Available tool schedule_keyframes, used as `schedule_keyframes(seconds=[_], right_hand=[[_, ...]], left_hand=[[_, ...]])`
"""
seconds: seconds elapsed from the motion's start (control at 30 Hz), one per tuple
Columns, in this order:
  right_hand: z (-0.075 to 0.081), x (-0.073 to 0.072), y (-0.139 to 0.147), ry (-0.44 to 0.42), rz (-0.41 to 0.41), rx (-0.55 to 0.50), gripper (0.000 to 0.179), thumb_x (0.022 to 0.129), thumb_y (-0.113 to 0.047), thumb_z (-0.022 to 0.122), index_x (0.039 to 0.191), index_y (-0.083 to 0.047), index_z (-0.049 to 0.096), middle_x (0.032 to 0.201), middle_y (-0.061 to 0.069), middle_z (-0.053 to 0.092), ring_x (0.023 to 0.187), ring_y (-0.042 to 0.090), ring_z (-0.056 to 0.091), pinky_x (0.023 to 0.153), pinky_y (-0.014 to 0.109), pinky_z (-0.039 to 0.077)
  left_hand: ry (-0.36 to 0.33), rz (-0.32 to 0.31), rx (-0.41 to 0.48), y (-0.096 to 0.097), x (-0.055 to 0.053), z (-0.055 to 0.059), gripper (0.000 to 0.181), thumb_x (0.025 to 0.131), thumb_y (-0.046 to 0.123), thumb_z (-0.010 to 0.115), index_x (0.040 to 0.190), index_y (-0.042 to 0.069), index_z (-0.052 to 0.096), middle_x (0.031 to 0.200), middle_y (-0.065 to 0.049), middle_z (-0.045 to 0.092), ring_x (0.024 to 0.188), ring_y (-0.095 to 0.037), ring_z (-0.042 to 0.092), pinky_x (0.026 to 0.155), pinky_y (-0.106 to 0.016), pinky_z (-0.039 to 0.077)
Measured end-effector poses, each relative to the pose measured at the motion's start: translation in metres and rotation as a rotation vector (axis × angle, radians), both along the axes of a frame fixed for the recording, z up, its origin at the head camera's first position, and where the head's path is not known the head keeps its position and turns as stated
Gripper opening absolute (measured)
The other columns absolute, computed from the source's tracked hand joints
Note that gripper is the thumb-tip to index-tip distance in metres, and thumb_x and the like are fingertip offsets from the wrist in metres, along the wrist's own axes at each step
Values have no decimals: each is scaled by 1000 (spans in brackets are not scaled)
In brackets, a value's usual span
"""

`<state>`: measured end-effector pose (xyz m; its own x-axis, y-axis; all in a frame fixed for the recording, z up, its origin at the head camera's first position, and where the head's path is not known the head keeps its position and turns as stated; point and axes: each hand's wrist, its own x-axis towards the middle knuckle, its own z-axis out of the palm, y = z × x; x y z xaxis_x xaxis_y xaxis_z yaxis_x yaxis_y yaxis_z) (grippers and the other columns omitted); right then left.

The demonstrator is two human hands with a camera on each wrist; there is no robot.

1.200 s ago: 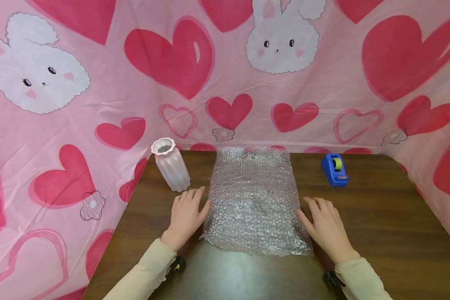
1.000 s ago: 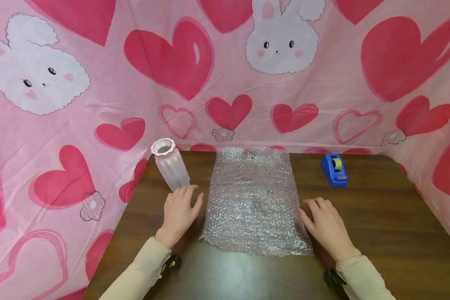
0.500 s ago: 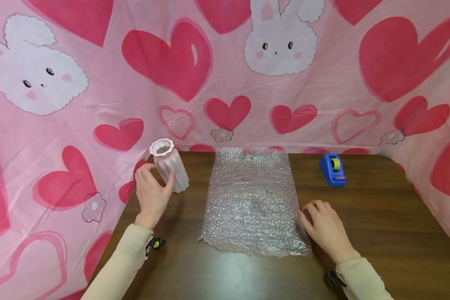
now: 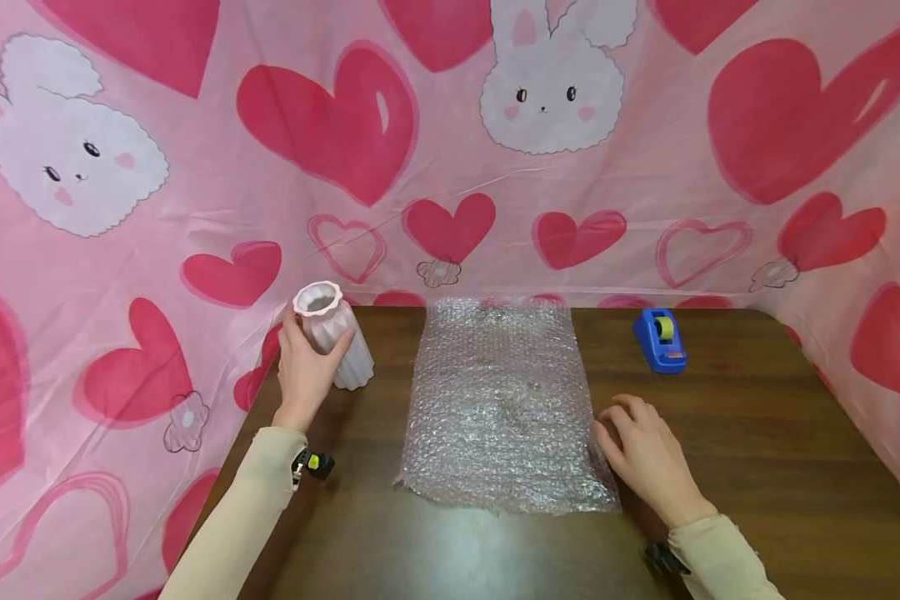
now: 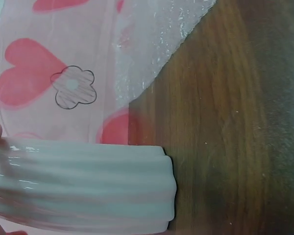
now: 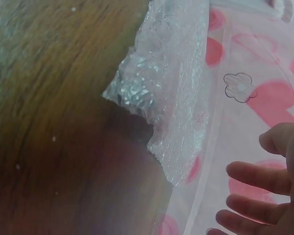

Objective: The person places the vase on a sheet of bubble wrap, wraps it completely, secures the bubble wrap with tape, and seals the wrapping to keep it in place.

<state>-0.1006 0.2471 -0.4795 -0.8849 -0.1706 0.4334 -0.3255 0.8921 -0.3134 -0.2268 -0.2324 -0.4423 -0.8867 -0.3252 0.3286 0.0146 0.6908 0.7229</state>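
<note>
At the left of the table stands a pale, fluted vase point(image 4: 354, 358) with a scalloped pink rim. My left hand point(image 4: 302, 371) grips it just below the rim, thumb on the near side and fingers round the left. In the left wrist view the vase point(image 5: 83, 186) shows its ribbed side and base, with only bits of the hand at the edge. A sheet of bubble wrap point(image 4: 502, 408) lies flat in the middle. Beside its right edge is my right hand point(image 4: 648, 454), fingers relaxed and holding nothing; the right wrist view shows those fingers point(image 6: 259, 178) spread apart.
A blue tape dispenser point(image 4: 662, 343) with yellow tape sits at the back right of the dark wooden table point(image 4: 750, 450). Pink cloth point(image 4: 450, 175) with hearts and rabbits hangs close behind the table and along both sides.
My left hand has left the bubble wrap's left edge, moved left and up to the vase, and taken hold of it. The right hand has stayed almost still.
</note>
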Motion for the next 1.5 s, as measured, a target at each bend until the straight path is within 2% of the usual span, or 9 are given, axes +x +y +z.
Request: schedule_keyframes(seconds=[0.2,0.43,0.63,0.83,1.03,1.2,1.5], right_hand=[[-2,1,1,34,-3,-13,14,88,-13,79,94,-3,71,119,27,63,101,45,63,85,63,52],[-5,1,3,-13,-20,-8,15,90,-15,78,95,-3,71,120,28,63,103,46,62,86,65,51],[-7,2,4,-42,-24,-6,17,90,-17,77,96,-2,71,120,29,62,103,46,61,87,65,51],[-5,3,5,-58,-24,-2,16,91,-16,77,97,-2,72,121,29,63,102,45,62,87,64,51],[-2,1,4,-58,-13,1,15,91,-16,77,97,-3,72,120,27,64,103,44,62,87,63,52],[-2,0,2,-37,6,-3,15,91,-15,76,98,-3,72,119,25,64,103,42,62,89,61,52],[3,0,-6,-54,22,-3,18,92,-16,75,101,-1,73,120,26,64,105,43,61,90,62,52]], left_hand=[[9,-39,26,1,-3,1,98,85,57,78,159,17,27,148,-19,47,135,-42,50,106,-71,39],[55,-8,26,3,-6,2,89,85,52,79,153,11,38,144,-20,57,128,-45,57,103,-68,42],[100,-16,67,2,-3,1,87,83,48,83,148,10,43,141,-19,60,128,-43,57,106,-64,42],[139,-33,83,3,5,-1,84,81,45,87,143,7,46,137,-20,61,126,-41,58,107,-60,44],[164,-48,121,11,16,10,83,79,44,89,142,7,48,136,-17,62,125,-37,60,106,-57,47],[204,-106,160,24,27,20,81,78,36,91,141,7,48,133,-16,63,120,-33,62,102,-56,50],[239,-239,208,49,52,26,82,77,26,92,142,6,46,132,-12,63,116,-27,62,100,-53,51]])
